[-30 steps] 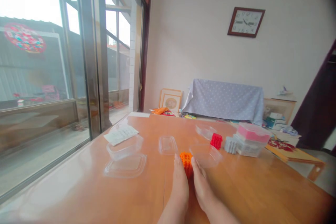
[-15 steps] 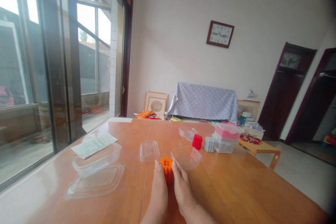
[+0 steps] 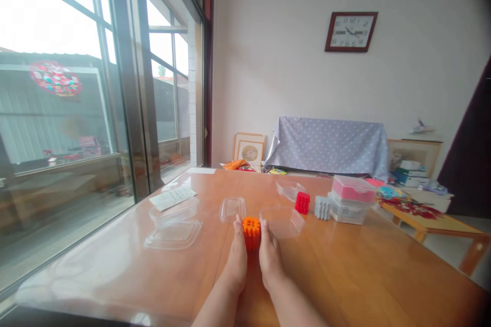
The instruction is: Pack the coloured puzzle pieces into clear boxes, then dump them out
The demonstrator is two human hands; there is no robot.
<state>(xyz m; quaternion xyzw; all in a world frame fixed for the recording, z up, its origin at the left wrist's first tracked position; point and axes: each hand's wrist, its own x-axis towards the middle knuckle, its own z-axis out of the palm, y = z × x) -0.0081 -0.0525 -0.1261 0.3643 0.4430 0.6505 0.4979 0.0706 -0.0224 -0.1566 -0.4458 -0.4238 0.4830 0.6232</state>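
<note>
An orange toothed plastic block (image 3: 251, 234), seemingly built of interlocking pieces, stands on the table between my palms. My left hand (image 3: 237, 253) lies along its left side with straight fingers. Against the right side is my right hand (image 3: 271, 255), its fingers stretched forward. Together they hold the block between them. Just beyond are a clear lid (image 3: 232, 209) and a clear shallow tub (image 3: 282, 222). A red toothed block (image 3: 303, 203) and a grey one (image 3: 322, 208) stand farther right.
Stacked clear boxes (image 3: 349, 210), the upper with pink inside, stand at the right. On the left lie a printed sheet (image 3: 173, 198), a clear tub (image 3: 190, 212) and a clear lid (image 3: 173, 235). Another clear container (image 3: 287, 190) is behind. A large window borders the table's left.
The camera view has turned left, so the clock and the table things appear farther right. Both hands stay on either side of the orange block.
</note>
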